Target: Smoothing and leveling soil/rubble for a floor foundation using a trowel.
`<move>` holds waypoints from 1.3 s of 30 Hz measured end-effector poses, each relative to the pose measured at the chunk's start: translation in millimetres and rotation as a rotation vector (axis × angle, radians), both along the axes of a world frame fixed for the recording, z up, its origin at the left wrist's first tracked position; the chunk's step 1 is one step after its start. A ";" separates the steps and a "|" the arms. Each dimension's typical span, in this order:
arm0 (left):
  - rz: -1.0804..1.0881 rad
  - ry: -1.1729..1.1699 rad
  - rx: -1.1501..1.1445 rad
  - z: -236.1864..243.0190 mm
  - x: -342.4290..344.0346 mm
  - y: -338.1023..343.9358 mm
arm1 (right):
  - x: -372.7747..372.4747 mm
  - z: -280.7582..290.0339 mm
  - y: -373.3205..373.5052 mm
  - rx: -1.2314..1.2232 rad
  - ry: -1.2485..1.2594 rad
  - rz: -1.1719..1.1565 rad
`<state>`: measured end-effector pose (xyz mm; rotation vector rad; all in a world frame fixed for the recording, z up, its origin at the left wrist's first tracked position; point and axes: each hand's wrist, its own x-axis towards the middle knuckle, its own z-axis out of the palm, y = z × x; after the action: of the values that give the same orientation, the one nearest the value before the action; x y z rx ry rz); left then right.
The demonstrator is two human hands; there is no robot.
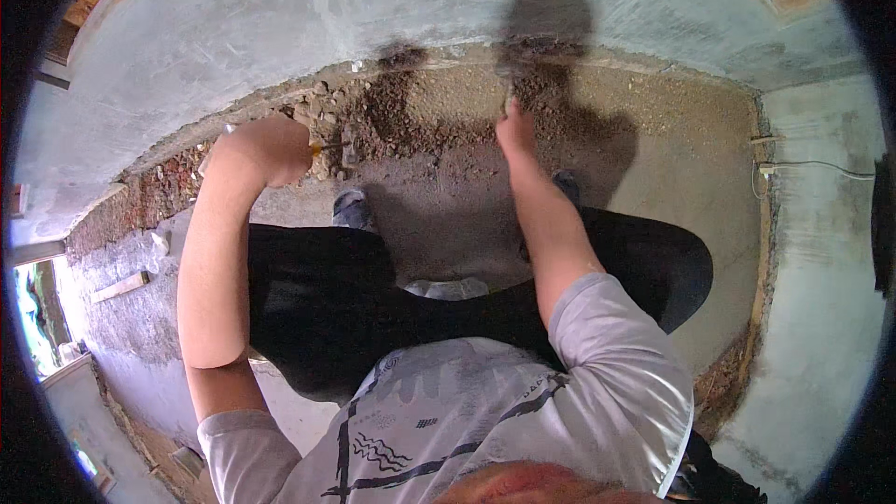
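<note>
My left hand [266, 149] is closed around a tool with a yellow shank. A grey block-like head [350, 147] sits at its right end, so it looks like a hammer. Its head is over the rubble [322, 107] along the wall's foot. Farther right, my right hand [515, 128] reaches to the wall base, fingers wrapped round a small hand tool [510, 98]. That tool's far end lies in dark shadow against the gravel strip [448, 98], so its kind is unclear.
A grey plastered wall [420, 0] curves across the far side. My shoes [352, 208] stand on the concrete floor [681, 187] close to the gravel. A thin white cable [821, 164] runs along the right wall. A wooden piece [121, 287] lies at left.
</note>
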<state>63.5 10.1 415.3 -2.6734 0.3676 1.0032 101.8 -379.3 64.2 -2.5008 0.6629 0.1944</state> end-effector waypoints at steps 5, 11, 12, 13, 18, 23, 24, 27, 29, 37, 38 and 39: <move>-0.030 0.053 0.025 6.8 9.3 -11.9 | -4.5 -33.4 -73.5 -0.207 0.294 0.047; -0.063 0.063 -0.019 -12.3 31.8 2.8 | -70.8 -21.7 -50.1 -0.170 0.317 -0.180; -0.072 0.063 -0.017 -10.9 39.1 -2.5 | -80.1 -30.6 -47.0 -0.167 0.317 -0.188; -0.068 0.055 -0.017 -8.6 43.7 -5.6 | -87.3 -46.8 -40.4 -0.187 0.117 -0.172; -0.131 0.013 -0.033 -13.5 63.5 -24.1 | -104.7 -92.8 10.5 -0.104 -0.275 0.099; -0.078 -0.008 -0.127 -16.7 68.9 -25.3 | -97.2 -60.3 86.6 -0.017 0.122 0.219; -0.063 -0.009 -0.113 -12.5 68.8 -26.9 | -95.8 -59.8 96.2 0.097 0.153 0.159; -0.053 -0.047 -0.158 -0.5 61.6 -18.2 | -85.9 -46.1 116.7 0.341 0.171 0.022; -0.047 -0.108 -0.218 10.9 61.9 -23.0 | -83.4 -94.7 100.8 0.308 -0.050 -0.026; 0.049 -0.092 -0.105 16.4 22.0 39.3 | -79.9 -65.1 99.6 1.446 0.128 -0.347; 0.097 -0.085 -0.107 15.6 19.6 43.0 | -81.1 -66.2 93.8 1.469 0.197 -0.316; 0.100 -0.083 -0.105 14.4 19.3 48.6 | -80.5 -69.9 87.4 1.492 0.266 -0.282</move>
<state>82.8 58.7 429.7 -2.8428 0.2787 0.9210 21.4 -291.9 -5.7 -0.9520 0.5982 0.6323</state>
